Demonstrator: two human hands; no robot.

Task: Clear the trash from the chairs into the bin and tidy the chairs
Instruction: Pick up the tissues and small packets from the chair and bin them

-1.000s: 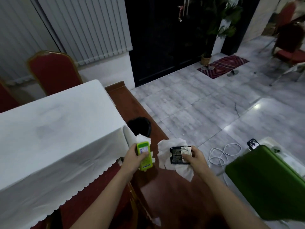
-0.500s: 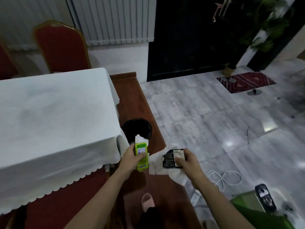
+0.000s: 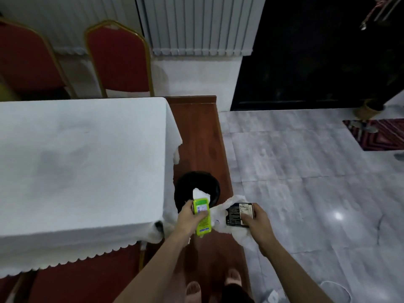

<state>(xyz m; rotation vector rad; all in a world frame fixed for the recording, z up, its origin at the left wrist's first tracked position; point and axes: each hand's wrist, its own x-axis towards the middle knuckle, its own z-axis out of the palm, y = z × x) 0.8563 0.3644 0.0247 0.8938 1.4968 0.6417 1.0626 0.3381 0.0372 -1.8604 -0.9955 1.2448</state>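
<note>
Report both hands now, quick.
Left hand: closed on a lime-green packet and white tissue.
Right hand: closed on a black packet and crumpled white tissue.

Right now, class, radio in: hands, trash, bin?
Left hand grips green packet and tissue. Right hand grips black packet and tissue. Bin ahead, open, nothing blocking.

Single view, head-worn, wide-angle. Looks forward and steeply down from standing height along both forearms. Near field: left hand (image 3: 189, 217) and right hand (image 3: 255, 221), close to the lens; feet at bottom edge. Left: white-clothed surface (image 3: 76, 162). Far field: red chairs (image 3: 119, 57), blinds, dark doorway, tiled floor (image 3: 306, 171).
</note>
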